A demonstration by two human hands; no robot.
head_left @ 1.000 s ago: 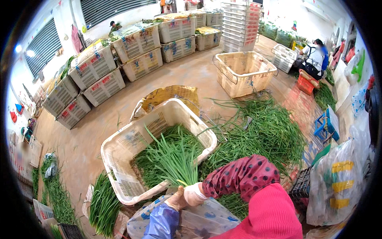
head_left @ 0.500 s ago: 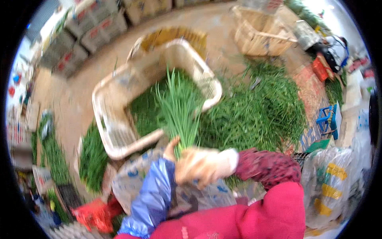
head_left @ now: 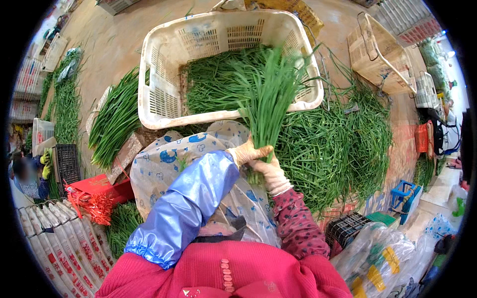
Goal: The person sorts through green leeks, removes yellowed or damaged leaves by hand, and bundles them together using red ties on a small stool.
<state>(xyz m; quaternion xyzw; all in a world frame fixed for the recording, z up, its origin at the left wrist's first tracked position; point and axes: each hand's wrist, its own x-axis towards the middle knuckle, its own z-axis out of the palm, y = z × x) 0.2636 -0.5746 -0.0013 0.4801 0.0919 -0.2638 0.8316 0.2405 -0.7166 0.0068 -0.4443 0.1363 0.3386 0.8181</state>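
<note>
Green bunch [head_left: 271, 97] has swung from a slight left lean to a right one since half a second ago. Both hands are wrapped round its lower end: left hand [head_left: 247, 151] a bit higher up, right hand [head_left: 271, 174] closer to the stem ends [head_left: 255, 179]. Long axis runs away from the body and slightly right, leaf tips out over the white crate [head_left: 181, 121]. Loose leaf pile [head_left: 338, 144] sits just to the right.

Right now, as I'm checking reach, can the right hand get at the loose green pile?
Probably yes: the loose green pile spreads out to the right of the right hand, with nothing visible blocking that side, though the hand is occupied at the held bunch.
</note>
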